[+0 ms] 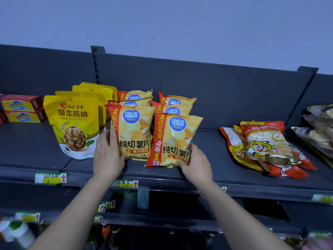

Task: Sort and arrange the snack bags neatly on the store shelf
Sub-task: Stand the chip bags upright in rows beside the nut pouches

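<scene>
Dark metal shelf [207,170], chip bags in two rows

The left hand [108,156] gripped the front-left chip bag [134,130] by its left edge, thumb on its face. The right hand [196,163] held the front-right chip bag [174,139] at its lower right corner, fingers curled under. Both bags stood upright mid-shelf, touching, with rear chip bags [173,102] lined up behind them. Yellow walnut pouches [73,123] crowded the left hand. Bee-printed bags [266,145] lay heaped well apart on the right, and red boxes [21,109] sat far left.

The one head-worn wide-angle camera looks forward and slightly down at the shelf [216,156] from close by.
</scene>
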